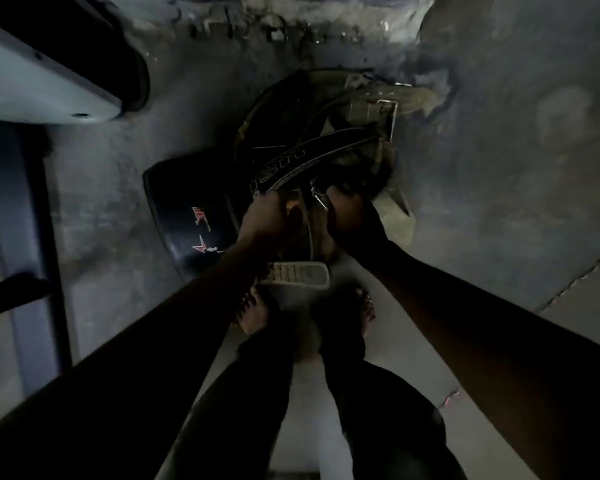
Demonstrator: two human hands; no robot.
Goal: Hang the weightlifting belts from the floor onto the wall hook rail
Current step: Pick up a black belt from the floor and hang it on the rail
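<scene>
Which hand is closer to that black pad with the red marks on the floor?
Left. The left hand grips the belts right beside the black pad, at its right edge. The right hand holds the pile further right, beyond the left hand.

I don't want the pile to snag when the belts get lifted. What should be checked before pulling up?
1. Left hand gripping the lettered black belt: ok.
2. Right hand closed on the pile beside a metal buckle: ok.
3. Belts separated from each other: not ok, tangled.
4. Pale strap end free of the feet: ok, lies ahead of the toes.
5. Wall hook rail in reach: cannot tell, out of view.
</scene>
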